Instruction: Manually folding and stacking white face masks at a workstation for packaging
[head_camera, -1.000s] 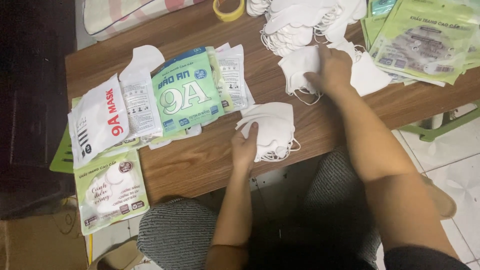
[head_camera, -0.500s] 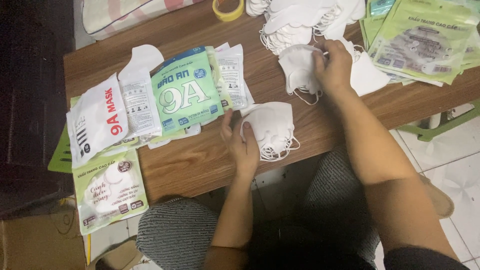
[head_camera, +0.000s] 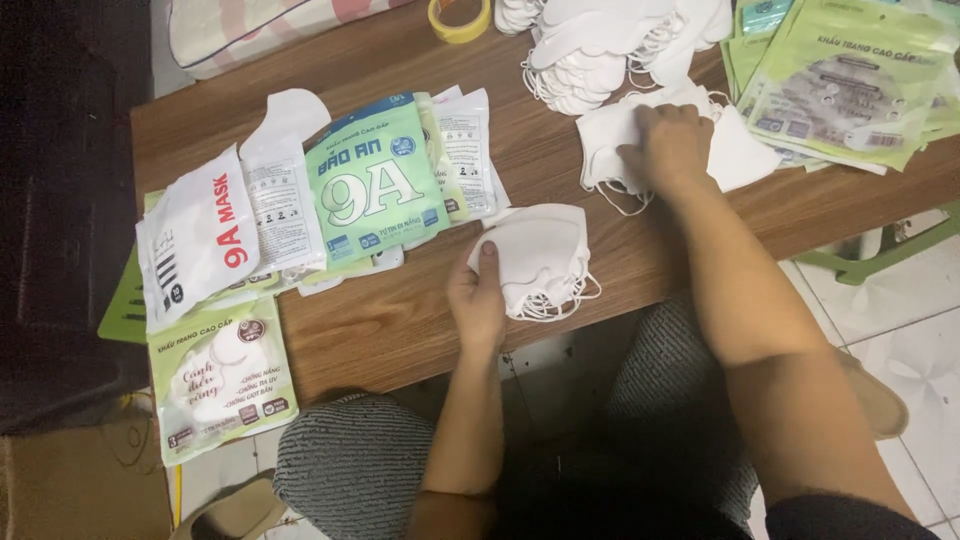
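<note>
My left hand (head_camera: 478, 297) rests on the near edge of a small stack of folded white face masks (head_camera: 545, 255) near the front of the wooden table (head_camera: 400, 320), thumb on top. My right hand (head_camera: 672, 147) presses down on flat white masks (head_camera: 745, 155) lying at the back right, fingers closed over the top one. A bigger heap of white masks (head_camera: 600, 50) with ear loops lies just beyond that hand.
Green and white mask packets (head_camera: 372, 180) fan out on the table's left; one (head_camera: 215, 375) overhangs the front edge. More green packets (head_camera: 850, 80) lie at the back right. A yellow tape roll (head_camera: 460, 20) sits at the back. My knees are below the table.
My left hand has drawn the small stack slightly toward the table's front edge and settled on its left side. My right hand has stayed on the flat masks, shifting a little.
</note>
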